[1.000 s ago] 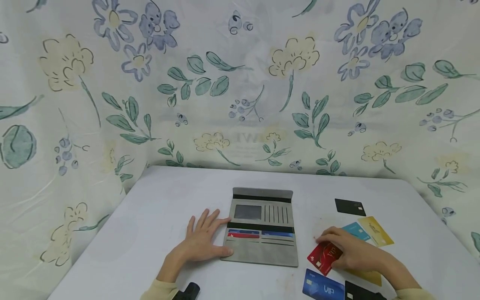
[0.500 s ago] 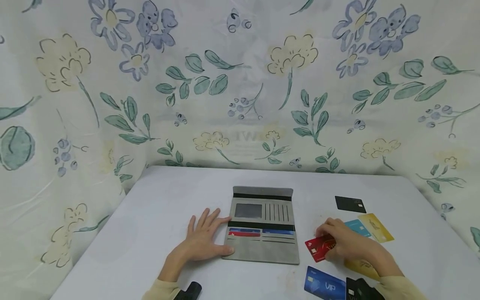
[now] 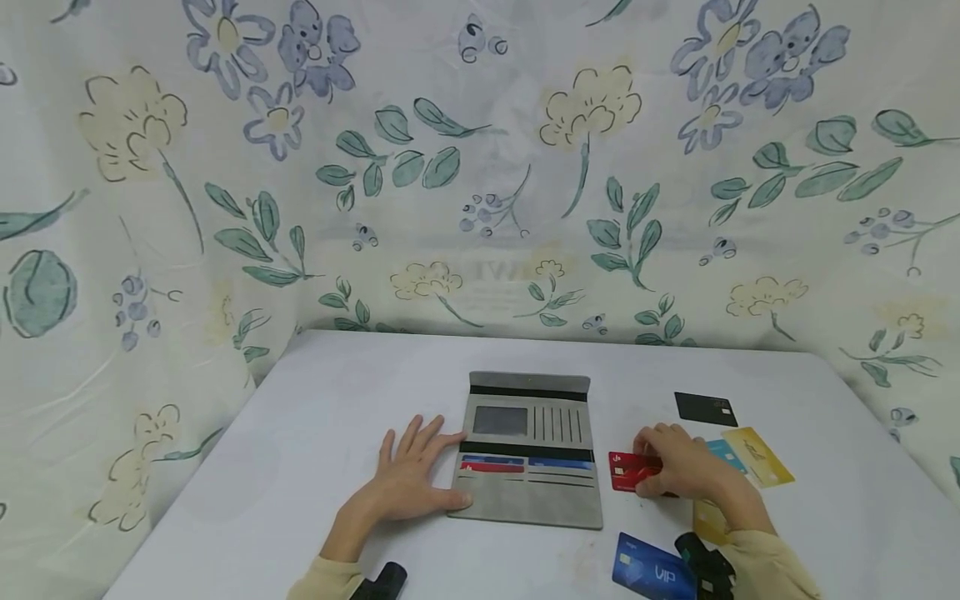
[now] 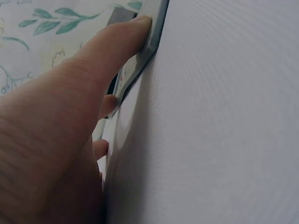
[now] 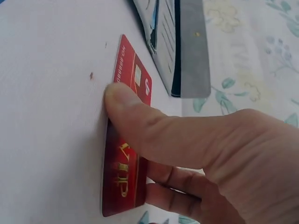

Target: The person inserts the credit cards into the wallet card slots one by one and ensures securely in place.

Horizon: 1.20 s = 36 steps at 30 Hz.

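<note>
A grey wallet lies unfolded on the white table, with blue and red cards tucked in its upper slots. My left hand is spread flat at its left side; the thumb presses its lower left corner and the index finger touches its left edge. To the right of the wallet, my right hand pinches a red VIP card by its long edges between thumb and fingers. In the right wrist view the red card shows gold lettering and a chip, with the thumb across its middle.
Right of the wallet lie a black card, a yellow card and a light blue card partly behind the right hand. Nearer are a gold card and a blue VIP card. A floral curtain hangs behind the table.
My right hand has moved the red card slightly away from me and turned it from slanted to nearly level with the wallet's slots. The left hand has stayed on the wallet.
</note>
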Each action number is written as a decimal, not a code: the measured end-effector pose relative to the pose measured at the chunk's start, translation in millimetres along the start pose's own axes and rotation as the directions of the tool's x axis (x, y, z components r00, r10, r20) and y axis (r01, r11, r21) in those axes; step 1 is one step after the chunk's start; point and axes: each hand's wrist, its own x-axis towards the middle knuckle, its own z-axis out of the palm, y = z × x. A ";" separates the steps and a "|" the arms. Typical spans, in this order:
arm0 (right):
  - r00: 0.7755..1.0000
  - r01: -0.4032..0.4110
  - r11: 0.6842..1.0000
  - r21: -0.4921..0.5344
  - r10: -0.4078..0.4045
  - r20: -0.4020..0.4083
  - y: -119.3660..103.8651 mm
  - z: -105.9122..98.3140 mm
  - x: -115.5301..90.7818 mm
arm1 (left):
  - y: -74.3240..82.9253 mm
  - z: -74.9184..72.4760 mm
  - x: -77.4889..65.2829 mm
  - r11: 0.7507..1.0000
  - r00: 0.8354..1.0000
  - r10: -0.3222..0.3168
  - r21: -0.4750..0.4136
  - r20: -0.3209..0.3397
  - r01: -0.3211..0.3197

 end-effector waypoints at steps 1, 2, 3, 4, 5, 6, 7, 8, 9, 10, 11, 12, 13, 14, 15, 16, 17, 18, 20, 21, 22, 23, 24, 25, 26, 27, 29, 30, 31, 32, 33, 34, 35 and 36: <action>1.000 -0.005 1.000 0.007 0.005 -0.004 0.3 0.4 0.5 | 0.0 -0.2 -0.2 1.000 1.000 0.000 -0.001 -0.001 0.000; 1.000 -0.008 1.000 0.018 0.008 -0.008 0.6 0.8 0.9 | 0.0 -0.4 -0.3 1.000 1.000 0.001 -0.003 -0.002 -0.001; 1.000 -0.011 0.999 0.031 0.011 -0.011 1.1 1.3 1.0 | -0.2 -0.5 -0.4 1.000 1.000 0.002 -0.003 -0.001 -0.002; 1.000 -0.014 0.999 0.047 0.015 -0.013 1.6 2.0 0.9 | -0.4 -0.4 -0.4 1.000 1.000 0.002 -0.003 -0.001 -0.002; 1.000 -0.016 0.998 0.065 0.017 -0.016 2.1 2.7 0.3 | -0.5 -0.4 -0.5 1.000 1.000 0.003 -0.004 -0.002 -0.003; 1.000 -0.015 0.996 0.082 0.017 -0.020 2.7 3.5 -0.3 | -0.8 -0.4 -0.5 1.000 1.000 0.003 -0.004 -0.002 -0.003; 1.000 -0.016 0.995 0.101 0.018 -0.024 3.7 4.3 -0.7 | -0.9 0.0 -0.2 1.000 1.000 0.003 -0.003 -0.003 -0.003; 0.999 -0.016 0.993 0.117 0.020 -0.028 4.5 5.3 -1.2 | -0.9 0.3 0.2 1.000 1.000 0.002 -0.003 -0.002 -0.002; 0.999 -0.014 0.991 0.130 0.019 -0.034 5.4 6.2 -1.5 | -0.9 0.6 0.5 1.000 1.000 0.001 -0.002 -0.002 -0.001; 0.999 -0.016 0.990 0.140 0.022 -0.042 5.8 7.0 -1.9 | -0.6 0.7 0.7 1.000 1.000 0.000 -0.001 -0.003 0.000; 0.998 -0.016 0.989 0.149 0.024 -0.050 6.1 7.7 -2.0 | -0.4 0.7 0.9 1.000 1.000 -0.001 0.000 -0.003 0.001; 0.998 -0.016 0.987 0.158 0.026 -0.062 6.2 8.3 -1.9 | -0.3 0.8 1.1 1.000 1.000 -0.002 0.001 -0.002 0.002; 0.997 -0.011 0.987 0.163 0.024 -0.075 6.4 8.8 -1.5 | -0.1 0.7 1.1 1.000 1.000 -0.003 0.002 -0.001 0.003; 0.996 -0.008 0.986 0.166 0.023 -0.088 6.5 9.4 -1.0 | 0.1 0.5 1.0 1.000 1.000 -0.005 0.004 0.000 0.005; 0.995 -0.003 0.986 0.169 0.021 -0.102 6.5 9.8 -0.4 | 0.3 0.3 0.9 1.000 1.000 -0.006 0.005 0.001 0.006; 0.993 -0.002 0.986 0.164 0.022 -0.117 6.3 10.4 0.5 | 0.7 -0.1 0.7 1.000 1.000 -0.008 0.005 0.003 0.008; 0.991 0.004 0.988 0.157 0.017 -0.135 6.1 10.8 1.5 | 0.9 -0.5 0.4 1.000 1.000 -0.010 0.006 0.005 0.010; 0.988 0.010 0.989 0.146 0.013 -0.154 5.9 11.3 2.8 | 1.2 -0.9 -0.1 1.000 1.000 -0.011 0.006 0.007 0.011; 0.982 0.022 0.991 0.129 0.003 -0.191 4.7 11.8 4.9 | 1.9 -2.1 -1.0 1.000 1.000 -0.013 0.006 0.011 0.013; 0.977 0.029 0.992 0.123 -0.003 -0.212 3.8 11.9 5.8 | 2.3 -2.7 -1.6 1.000 1.000 -0.014 0.003 0.012 0.014; 0.972 0.035 0.993 0.115 -0.008 -0.233 3.0 11.5 6.4 | 2.8 -3.0 -2.1 1.000 1.000 -0.015 0.001 0.013 0.015; 0.968 0.043 0.992 0.115 -0.012 -0.252 2.0 10.9 6.8 | 3.1 -3.3 -2.6 1.000 1.000 -0.015 -0.002 0.012 0.015; 0.963 0.050 0.992 0.119 -0.016 -0.269 0.9 10.3 7.0 | 3.3 -3.6 -3.0 1.000 1.000 -0.016 -0.004 0.012 0.016; 0.959 0.056 0.991 0.123 -0.019 -0.284 -0.3 9.5 7.1 | 3.5 -3.9 -3.3 1.000 1.000 -0.016 -0.006 0.010 0.016; 0.955 0.061 0.990 0.123 -0.022 -0.295 -1.5 8.8 7.2 | 3.5 -3.9 -3.6 1.000 1.000 -0.015 -0.007 0.008 0.015; 0.952 0.062 0.990 0.125 -0.021 -0.304 -2.7 8.1 7.3 | 3.4 -3.9 -3.7 1.000 1.000 -0.014 -0.005 0.007 0.015; 0.949 0.069 0.989 0.127 -0.026 -0.313 -5.1 6.5 7.6 | 3.0 -3.3 -3.4 1.000 1.000 -0.011 -0.002 0.004 0.011; 0.949 0.071 0.989 0.128 -0.028 -0.313 -6.3 5.6 7.6 | 2.7 -2.9 -3.1 1.000 1.000 -0.010 0.000 0.003 0.010; 0.950 0.072 0.989 0.128 -0.029 -0.311 -7.5 4.6 7.6 | 2.7 -2.6 -2.9 1.000 1.000 -0.009 0.001 0.002 0.009; 0.951 0.072 0.989 0.130 -0.029 -0.308 -8.6 3.7 7.6 | 2.3 -2.1 -2.4 1.000 1.000 -0.008 0.002 0.001 0.008; 0.952 0.071 0.989 0.133 -0.028 -0.304 -9.5 2.8 7.5 | 2.4 -1.9 -2.0 1.000 1.000 -0.009 0.001 0.001 0.009; 0.954 0.071 0.988 0.136 -0.028 -0.300 -10.4 1.9 7.2 | 2.3 -1.6 -1.5 1.000 1.000 -0.010 -0.001 0.001 0.010; 0.955 0.070 0.988 0.140 -0.026 -0.296 -11.1 1.0 6.9 | 2.4 -1.5 -1.0 1.000 1.000 -0.011 0.000 0.002 0.011; 0.956 0.071 0.987 0.142 -0.027 -0.294 -11.8 0.1 6.6 | 2.3 -1.3 -0.5 1.000 1.000 -0.012 -0.002 0.003 0.012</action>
